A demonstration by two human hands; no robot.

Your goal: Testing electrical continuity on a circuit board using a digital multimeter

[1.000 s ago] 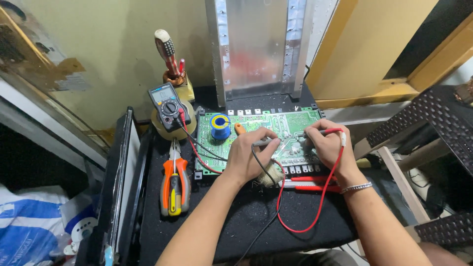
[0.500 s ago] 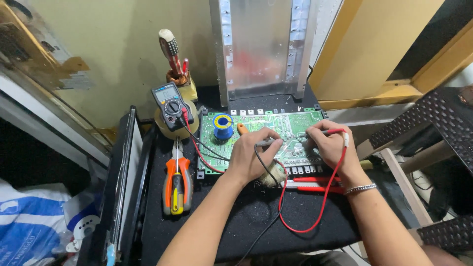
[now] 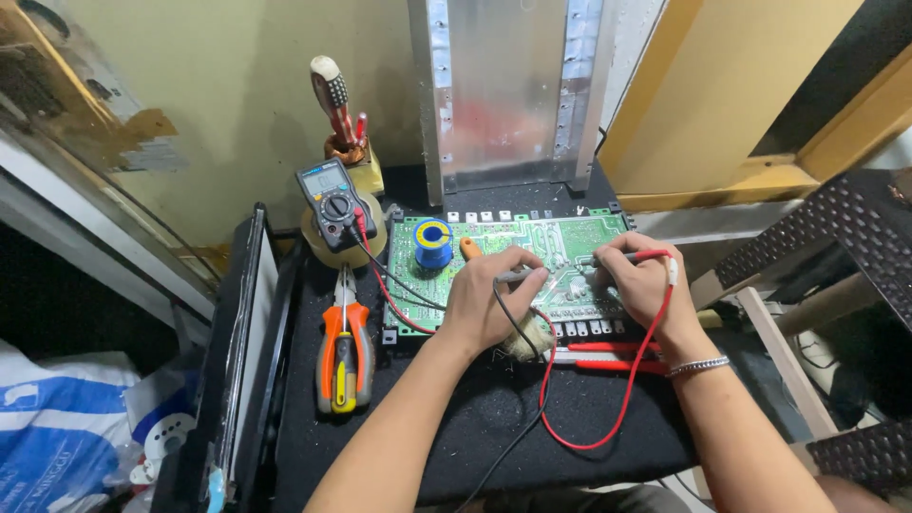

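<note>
black mat (image 3: pixel 494 427) nearest the camera, with the red lead (image 3: pixel 608 418) looping across it and the black lead (image 3: pixel 518 432) running off toward the near edge. left hand (image 3: pixel 489 299) pinches the black probe (image 3: pixel 518 275), tip down on the green circuit board (image 3: pixel 570 242). right hand (image 3: pixel 641 280) pinches the red probe (image 3: pixel 632 256), tip also on the board, just beside the other; bracelet (image 3: pixel 698 365) on that wrist. both fists closed round their probes, heels resting at the board's near edge. red-handled tool (image 3: pixel 608 356) lies just under the right wrist. orange pliers (image 3: pixel 344 356) flat on the mat, left of the board. blue solder spool (image 3: pixel 433 244) sits on the board's left part. multimeter (image 3: pixel 330 202) propped behind-left, leads plugged in. screwdriver (image 3: pixel 332 100) stands upright behind it. metal panel (image 3: pixel 513 95) leans upright at the far wall.
</note>
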